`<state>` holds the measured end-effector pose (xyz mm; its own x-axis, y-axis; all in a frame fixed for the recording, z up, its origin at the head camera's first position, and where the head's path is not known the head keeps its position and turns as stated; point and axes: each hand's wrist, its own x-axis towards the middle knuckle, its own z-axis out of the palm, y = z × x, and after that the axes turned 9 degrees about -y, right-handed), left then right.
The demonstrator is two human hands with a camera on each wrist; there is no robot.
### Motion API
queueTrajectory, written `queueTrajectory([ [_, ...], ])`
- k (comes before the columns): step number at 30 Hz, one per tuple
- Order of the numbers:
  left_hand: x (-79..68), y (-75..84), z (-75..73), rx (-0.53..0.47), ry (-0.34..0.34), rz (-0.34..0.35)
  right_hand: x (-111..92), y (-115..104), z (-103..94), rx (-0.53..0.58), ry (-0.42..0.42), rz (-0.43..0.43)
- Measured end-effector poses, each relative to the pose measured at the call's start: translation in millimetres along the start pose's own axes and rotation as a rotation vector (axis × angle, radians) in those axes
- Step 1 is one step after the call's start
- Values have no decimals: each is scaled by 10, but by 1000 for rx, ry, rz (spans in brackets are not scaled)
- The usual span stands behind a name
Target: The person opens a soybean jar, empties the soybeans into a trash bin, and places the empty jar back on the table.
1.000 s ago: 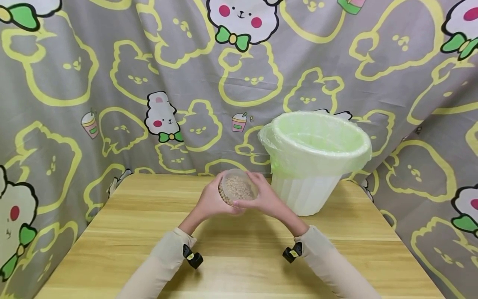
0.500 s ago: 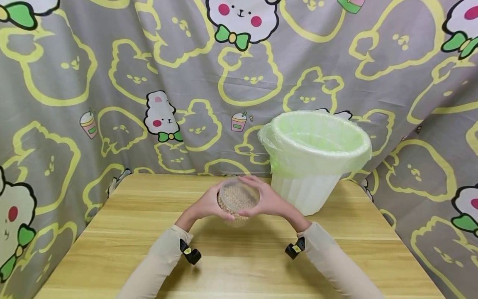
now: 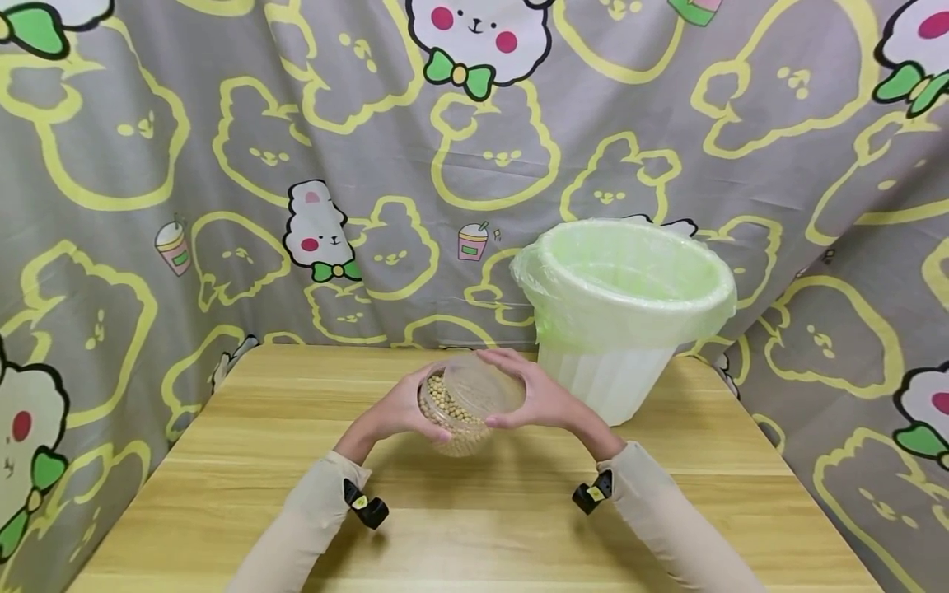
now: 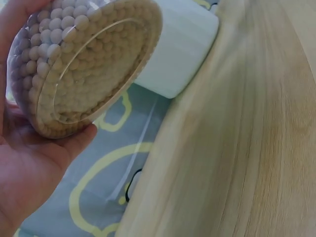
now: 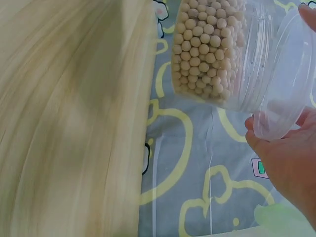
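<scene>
In the head view my left hand grips a clear plastic jar, its fingers and thumb round the side. The jar is full of small pale round beans that look like soybeans. My right hand holds a translucent round lid by its edge. The lid is off the jar's threaded mouth and tilted, overlapping part of the opening. The right wrist view shows the lid beside the jar neck. In the left wrist view, the jar's base is held above the tabletop.
A white bin with a pale green plastic liner stands at the table's back right, just behind my right hand. The wooden table spreads beneath both arms. A grey curtain with cartoon prints hangs behind and at the sides.
The lid has come off the jar, baring the beans. My left hand has shifted left and slightly down with the jar, while my right hand has moved right with the lid.
</scene>
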<state>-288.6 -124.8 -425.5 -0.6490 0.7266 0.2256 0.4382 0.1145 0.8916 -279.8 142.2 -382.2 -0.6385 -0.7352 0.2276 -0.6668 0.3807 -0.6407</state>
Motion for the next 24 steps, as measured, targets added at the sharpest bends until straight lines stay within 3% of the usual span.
queueTrajectory([
  [7, -40, 23, -62, 16, 78, 27, -23, -68, -43, 15, 37, 78],
  [11, -86, 172, -91, 13, 129, 22, -42, 13, -58, 8, 60, 112],
  [16, -165, 353, -137, 21, 215, -22, -104, 81, -71, -5, 81, 137],
  [24, -237, 404, -218, 83, 369, -60, -264, 252, 14, -58, 79, 260],
])
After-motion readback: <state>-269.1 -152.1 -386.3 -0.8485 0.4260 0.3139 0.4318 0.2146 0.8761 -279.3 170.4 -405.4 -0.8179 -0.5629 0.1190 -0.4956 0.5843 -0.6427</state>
